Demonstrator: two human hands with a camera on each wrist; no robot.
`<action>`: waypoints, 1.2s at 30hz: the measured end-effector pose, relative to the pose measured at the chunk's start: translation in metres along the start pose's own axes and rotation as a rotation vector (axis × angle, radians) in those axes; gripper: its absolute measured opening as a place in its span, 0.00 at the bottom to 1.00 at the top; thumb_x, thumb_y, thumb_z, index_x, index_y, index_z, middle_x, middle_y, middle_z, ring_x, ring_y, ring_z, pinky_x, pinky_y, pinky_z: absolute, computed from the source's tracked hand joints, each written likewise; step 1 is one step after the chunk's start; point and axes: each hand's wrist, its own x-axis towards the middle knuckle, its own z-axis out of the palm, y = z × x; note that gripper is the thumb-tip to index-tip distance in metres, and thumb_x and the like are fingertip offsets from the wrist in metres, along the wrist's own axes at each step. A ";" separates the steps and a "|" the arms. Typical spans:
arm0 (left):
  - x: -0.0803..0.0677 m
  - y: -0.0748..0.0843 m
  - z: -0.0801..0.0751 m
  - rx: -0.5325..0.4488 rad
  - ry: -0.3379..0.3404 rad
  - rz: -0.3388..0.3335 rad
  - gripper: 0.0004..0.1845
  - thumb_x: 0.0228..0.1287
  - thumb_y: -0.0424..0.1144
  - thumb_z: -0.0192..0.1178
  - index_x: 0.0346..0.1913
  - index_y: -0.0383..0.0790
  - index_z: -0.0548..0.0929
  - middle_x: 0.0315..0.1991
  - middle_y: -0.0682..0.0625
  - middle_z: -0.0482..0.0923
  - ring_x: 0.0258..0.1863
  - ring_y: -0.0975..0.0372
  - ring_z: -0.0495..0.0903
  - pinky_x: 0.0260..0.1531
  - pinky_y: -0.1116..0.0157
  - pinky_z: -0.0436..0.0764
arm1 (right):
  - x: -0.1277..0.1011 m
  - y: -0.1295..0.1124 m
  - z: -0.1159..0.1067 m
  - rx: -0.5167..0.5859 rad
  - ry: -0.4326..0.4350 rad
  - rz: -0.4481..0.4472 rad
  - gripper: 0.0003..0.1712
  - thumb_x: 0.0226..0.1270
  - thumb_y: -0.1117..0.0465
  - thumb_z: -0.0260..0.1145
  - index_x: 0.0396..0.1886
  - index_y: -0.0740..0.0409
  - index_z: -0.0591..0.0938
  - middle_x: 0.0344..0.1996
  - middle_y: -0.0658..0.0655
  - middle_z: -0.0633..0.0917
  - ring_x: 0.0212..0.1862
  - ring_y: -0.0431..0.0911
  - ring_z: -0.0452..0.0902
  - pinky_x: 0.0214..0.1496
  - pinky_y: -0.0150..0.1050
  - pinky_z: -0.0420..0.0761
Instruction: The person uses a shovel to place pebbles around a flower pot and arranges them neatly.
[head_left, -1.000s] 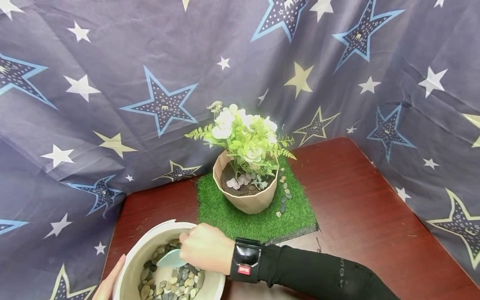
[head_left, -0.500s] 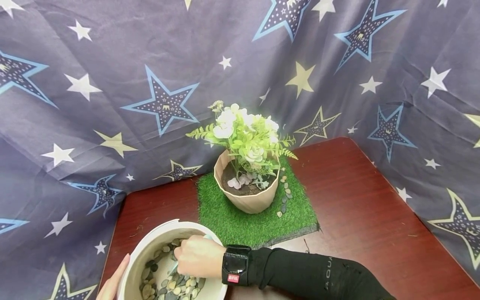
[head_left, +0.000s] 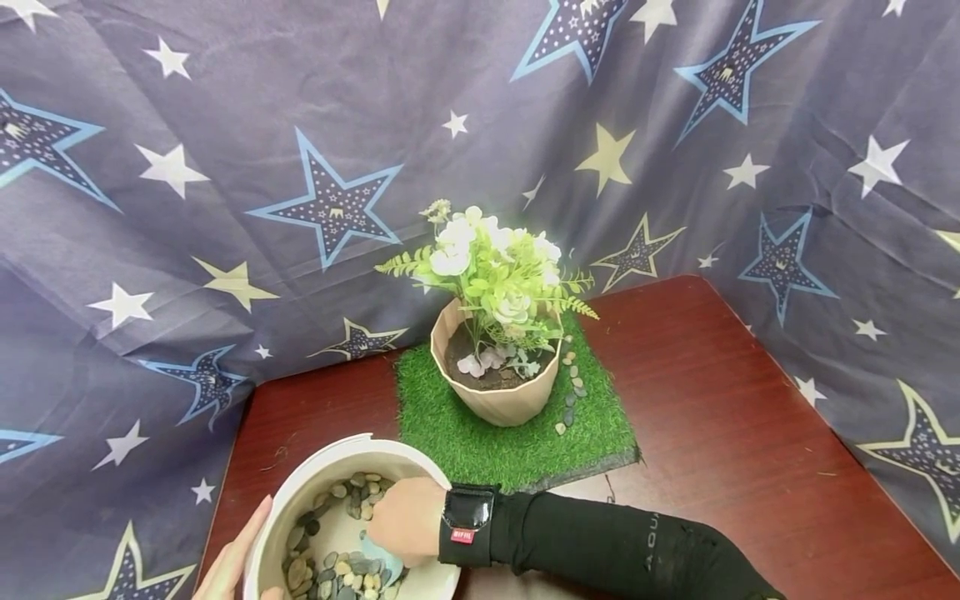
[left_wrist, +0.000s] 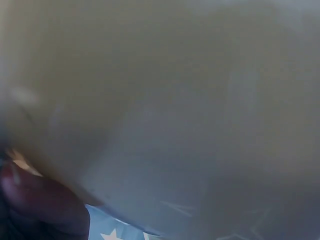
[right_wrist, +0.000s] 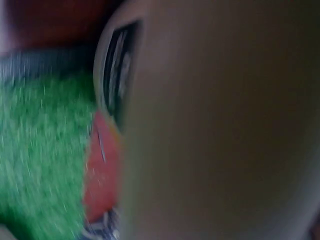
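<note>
A white bucket (head_left: 261, 533) with several grey and tan pebbles (head_left: 345, 575) in it stands at the front left of the table. My right hand (head_left: 407, 521) reaches inside and holds a light-blue scoop (head_left: 381, 557), whose blade is down among the pebbles at the near side. The right fingers are mostly hidden from the head view. At the bucket's left side, my left hand (head_left: 236, 554) grips the rim, fingers along the outer wall and a thumb tip inside. In the left wrist view, a blurred pale wall fills most of the picture, with a digit (left_wrist: 47, 207) at lower left.
Behind the bucket, a beige pot (head_left: 502, 408) with white flowers (head_left: 487, 250) and green leaves stands on an artificial grass mat (head_left: 450, 450). A row of pebbles (head_left: 573, 383) lies right of the pot. A star-patterned cloth (head_left: 450, 183) hangs behind the red-brown table (head_left: 697, 400).
My right hand and the scoop have shifted toward the bucket's right, near side, and the scoop's blade has turned. The left hand stays at the bucket; its thumb tip now shows inside the rim.
</note>
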 end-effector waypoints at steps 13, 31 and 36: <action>0.007 0.028 0.006 0.192 0.024 -0.123 0.59 0.25 0.25 0.70 0.76 0.35 0.69 0.39 0.40 0.80 0.43 0.78 0.71 0.45 0.86 0.65 | -0.017 0.025 -0.010 0.325 -0.099 -0.124 0.15 0.70 0.50 0.67 0.21 0.41 0.78 0.24 0.39 0.79 0.26 0.34 0.69 0.28 0.28 0.68; -0.004 0.024 0.001 0.174 0.101 -0.212 0.56 0.29 0.24 0.66 0.76 0.38 0.70 0.58 0.81 0.63 0.49 0.87 0.64 0.45 0.88 0.61 | -0.067 0.080 -0.034 0.519 0.106 -0.109 0.07 0.74 0.53 0.66 0.34 0.45 0.87 0.27 0.38 0.82 0.29 0.31 0.73 0.34 0.25 0.72; -0.004 0.024 0.001 0.168 0.100 -0.204 0.56 0.30 0.23 0.67 0.76 0.38 0.69 0.59 0.82 0.61 0.49 0.87 0.64 0.46 0.89 0.60 | -0.077 0.089 -0.037 0.489 0.120 -0.064 0.06 0.72 0.52 0.68 0.40 0.43 0.90 0.33 0.37 0.88 0.32 0.30 0.77 0.37 0.25 0.75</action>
